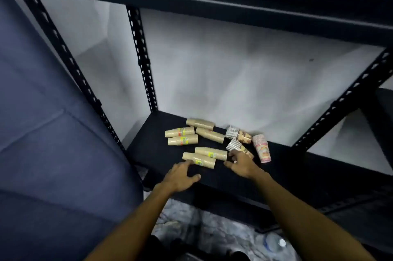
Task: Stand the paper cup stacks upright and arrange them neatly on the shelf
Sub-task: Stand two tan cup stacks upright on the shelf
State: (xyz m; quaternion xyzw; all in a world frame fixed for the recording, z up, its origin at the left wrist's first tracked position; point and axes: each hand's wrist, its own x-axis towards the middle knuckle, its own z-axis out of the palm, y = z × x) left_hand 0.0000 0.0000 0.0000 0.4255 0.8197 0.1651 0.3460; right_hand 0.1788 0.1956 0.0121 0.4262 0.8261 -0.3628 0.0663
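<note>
Lying flat, nearest cup stack (199, 161) points left-right.

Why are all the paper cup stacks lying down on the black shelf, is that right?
Not quite. In the head view most stacks lie down on the black shelf, like the nearest brown stack, but the pink patterned stack at the right appears to stand on end.
</note>
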